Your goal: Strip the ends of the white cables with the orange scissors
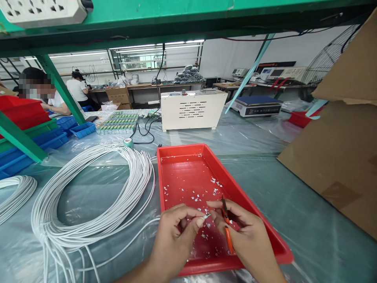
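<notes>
Over the red tray [182, 150], my left hand [173, 236] pinches the stripped end of a white cable [207, 216] between thumb and forefinger. The cable runs back left to a large coil of white cable [138, 188] lying on the bench. My right hand [249, 232] is closed round orange-handled pliers [229, 240], whose dark jaws point up and away from me. Its thumb and fingertips are close to the cable end; whether they touch it I cannot tell. Small silvery scraps [216, 181] are scattered over the tray's floor.
A second cable coil [20, 192] lies at the left edge. Behind the tray stand a beige metal box [191, 112] and a scale [256, 106]. Cardboard [338, 157] rises on the right, stacked bins [26, 133] on the left. A green shelf beam [176, 19] crosses overhead. Two people sit farther back.
</notes>
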### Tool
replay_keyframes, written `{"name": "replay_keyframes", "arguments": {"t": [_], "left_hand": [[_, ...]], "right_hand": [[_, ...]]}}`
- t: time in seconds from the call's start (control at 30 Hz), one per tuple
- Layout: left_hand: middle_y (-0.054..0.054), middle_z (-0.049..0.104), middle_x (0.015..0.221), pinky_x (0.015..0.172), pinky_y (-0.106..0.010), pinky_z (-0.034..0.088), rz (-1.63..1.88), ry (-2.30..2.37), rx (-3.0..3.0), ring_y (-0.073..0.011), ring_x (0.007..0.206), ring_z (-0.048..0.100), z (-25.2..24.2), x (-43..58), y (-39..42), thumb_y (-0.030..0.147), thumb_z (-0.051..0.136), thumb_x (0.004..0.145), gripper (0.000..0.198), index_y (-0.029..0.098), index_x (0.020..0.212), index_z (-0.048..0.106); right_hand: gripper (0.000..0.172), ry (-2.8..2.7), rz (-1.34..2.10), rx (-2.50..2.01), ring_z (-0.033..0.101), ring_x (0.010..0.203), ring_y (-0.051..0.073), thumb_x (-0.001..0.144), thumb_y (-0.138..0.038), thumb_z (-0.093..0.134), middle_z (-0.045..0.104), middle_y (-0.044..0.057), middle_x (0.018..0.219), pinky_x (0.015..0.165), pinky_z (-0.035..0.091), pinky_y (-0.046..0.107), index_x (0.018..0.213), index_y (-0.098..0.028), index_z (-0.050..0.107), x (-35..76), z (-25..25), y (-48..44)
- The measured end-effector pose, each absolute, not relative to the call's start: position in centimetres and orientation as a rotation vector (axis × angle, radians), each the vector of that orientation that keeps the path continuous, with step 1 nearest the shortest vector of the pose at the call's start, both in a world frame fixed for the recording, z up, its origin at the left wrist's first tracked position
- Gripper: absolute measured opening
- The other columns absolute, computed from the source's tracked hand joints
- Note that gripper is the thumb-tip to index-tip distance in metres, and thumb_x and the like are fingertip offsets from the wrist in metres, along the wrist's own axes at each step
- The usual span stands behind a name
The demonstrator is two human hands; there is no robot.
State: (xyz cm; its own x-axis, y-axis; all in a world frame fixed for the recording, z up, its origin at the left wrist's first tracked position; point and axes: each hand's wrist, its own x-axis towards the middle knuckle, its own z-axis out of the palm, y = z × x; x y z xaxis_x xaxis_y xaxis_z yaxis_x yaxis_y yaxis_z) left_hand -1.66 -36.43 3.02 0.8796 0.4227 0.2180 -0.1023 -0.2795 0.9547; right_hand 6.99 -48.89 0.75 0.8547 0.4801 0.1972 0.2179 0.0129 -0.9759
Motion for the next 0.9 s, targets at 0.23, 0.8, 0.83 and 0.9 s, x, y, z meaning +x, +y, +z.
{"name": "replay_keyframes", "arguments": {"t": [0.23,0.8,0.83,0.9], "left_hand": [[0.001,0.054,0.057,0.046,-0.019,0.036,0.502,0.260,1.748,-0.0090,0.050,0.041,3.1,-1.6,-36.4,0.021,0.057,0.078,0.012,0.014,0.073,0.066],[-0.003,0.064,0.070,0.056,-0.022,0.046,0.858,0.050,1.972,-0.0108,0.062,0.057,2.1,-1.9,-36.4,0.009,0.057,0.077,0.011,0.015,0.081,0.065],[-0.003,0.064,0.070,0.056,-0.022,0.046,0.868,0.045,1.971,-0.0109,0.062,0.057,2.0,-1.9,-36.5,0.009,0.057,0.077,0.011,0.015,0.081,0.065],[-0.003,0.064,0.070,0.056,-0.021,0.046,0.878,0.033,1.970,-0.0108,0.062,0.057,2.0,-1.9,-36.5,0.008,0.057,0.077,0.010,0.015,0.081,0.065]], "right_hand": [[0.004,-0.632,0.129,-1.600,0.053,0.058,0.016,0.073,-0.021,0.064,0.057,-0.001,0.064,0.055,0.044,0.022,0.076,-0.019,0.064,6.8,1.5,-48.9],[0.027,-0.372,0.387,-1.523,0.045,0.045,0.014,0.060,-0.042,0.074,0.053,0.000,0.053,0.043,0.040,0.023,0.062,-0.016,0.067,5.5,1.9,-48.4],[0.028,-0.367,0.394,-1.515,0.045,0.045,0.014,0.060,-0.042,0.074,0.053,0.000,0.053,0.043,0.039,0.022,0.063,-0.016,0.067,5.5,1.9,-48.4],[0.025,-0.369,0.411,-1.473,0.044,0.046,0.013,0.060,-0.038,0.075,0.052,-0.001,0.054,0.044,0.038,0.021,0.062,-0.016,0.066,5.5,1.9,-48.4]]}}
